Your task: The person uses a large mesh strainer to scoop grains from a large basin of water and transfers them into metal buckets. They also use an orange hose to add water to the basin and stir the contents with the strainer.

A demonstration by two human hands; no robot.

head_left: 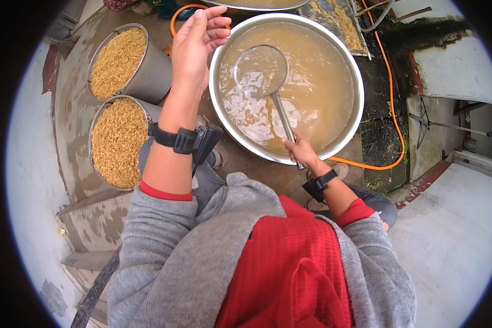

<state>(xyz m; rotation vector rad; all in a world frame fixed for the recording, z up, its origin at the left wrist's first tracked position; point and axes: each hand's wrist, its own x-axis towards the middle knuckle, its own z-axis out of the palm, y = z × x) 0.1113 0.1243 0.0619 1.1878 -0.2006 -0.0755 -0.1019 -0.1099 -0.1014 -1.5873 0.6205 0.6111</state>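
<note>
Strainer [262, 74] with a round net and a long metal handle is over the big metal tub [357, 76]. I cannot tell if its net touches the water [317, 82] in the tub. The water is brown and cloudy, with shiny ripples on top.

The right hand [302, 150] is wrapped around the end of the handle, close to the near edge of the tub. The left hand [197, 46] is up in the air with nothing in it. Its fingers are stretched out, a little bent and near each other, and its thumb points up.

Each wrist wears a black strap. The sleeves are gray, with red cuffs poking out, and there is red cloth [290, 262] down the front.

Two buckets stand to the left, a far bucket [159, 74] and a near bucket [154, 110], both full of yellow-brown grain [117, 145]. More grain lies on a tray [361, 44] past the tub. An orange hose [391, 98] curves around the tub's right side.
</note>
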